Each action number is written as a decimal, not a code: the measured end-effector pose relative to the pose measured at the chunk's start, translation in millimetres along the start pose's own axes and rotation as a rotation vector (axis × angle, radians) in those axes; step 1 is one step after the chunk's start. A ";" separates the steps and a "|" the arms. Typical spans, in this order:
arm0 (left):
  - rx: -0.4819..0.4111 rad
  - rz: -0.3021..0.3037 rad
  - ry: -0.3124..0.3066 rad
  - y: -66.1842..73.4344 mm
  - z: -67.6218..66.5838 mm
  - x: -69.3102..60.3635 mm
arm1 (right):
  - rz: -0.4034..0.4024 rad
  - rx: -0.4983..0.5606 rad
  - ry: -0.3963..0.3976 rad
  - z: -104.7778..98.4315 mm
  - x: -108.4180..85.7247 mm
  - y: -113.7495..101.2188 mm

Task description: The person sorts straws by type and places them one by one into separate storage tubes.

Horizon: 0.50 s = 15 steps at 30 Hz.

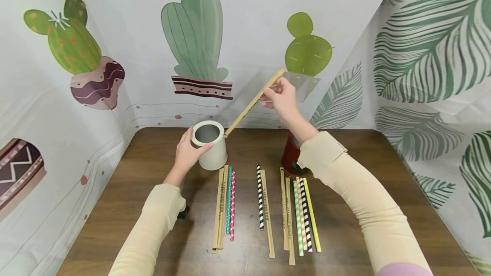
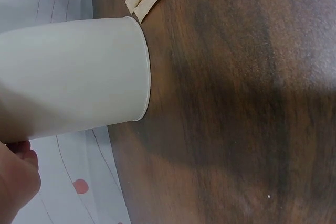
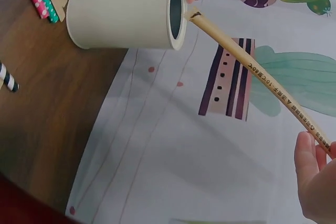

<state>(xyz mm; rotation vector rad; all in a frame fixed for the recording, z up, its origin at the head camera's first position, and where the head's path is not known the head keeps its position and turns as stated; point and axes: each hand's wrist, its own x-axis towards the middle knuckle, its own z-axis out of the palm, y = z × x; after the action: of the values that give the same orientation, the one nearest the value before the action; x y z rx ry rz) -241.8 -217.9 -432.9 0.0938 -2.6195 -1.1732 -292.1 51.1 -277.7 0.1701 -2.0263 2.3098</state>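
My left hand (image 1: 188,153) grips the rim and side of a cream canister (image 1: 215,156), thumb at the near rim. The canister stands on the table, its top uncovered and dark inside. With thumb and fingers, my right hand (image 1: 284,99) pinches the upper part of a paper-wrapped straw (image 1: 249,109). This straw slants down to the left, its lower end right by the canister's rim (image 3: 179,35); whether they touch, I cannot tell. Part of the left hand is hidden behind the canister in the left wrist view.
Wrapped straws (image 1: 218,212) lie beside green and pink dotted straws (image 1: 232,208). Further right are a black-striped straw (image 1: 260,199), more wrapped ones (image 1: 288,220), and several striped straws (image 1: 304,216). A dark red container (image 1: 290,152) stands partly behind the right sleeve. Patterned cloth (image 1: 253,33) hangs behind the table.
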 end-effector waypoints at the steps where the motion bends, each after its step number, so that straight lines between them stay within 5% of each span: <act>1: -0.002 0.001 -0.001 0.1 0.2 0.1 | 0.002 0.004 0.007 2.3 0.7 1.4; 15: -0.007 0.012 0.010 -2.9 1.7 1.5 | -0.002 -0.009 0.004 28.6 5.1 41.2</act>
<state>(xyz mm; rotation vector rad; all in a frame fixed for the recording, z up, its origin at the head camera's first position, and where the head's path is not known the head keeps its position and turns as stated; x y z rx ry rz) -243.8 -218.9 -435.8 0.0819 -2.6034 -1.1742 -300.9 17.2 -314.0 0.1670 -2.0335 2.2968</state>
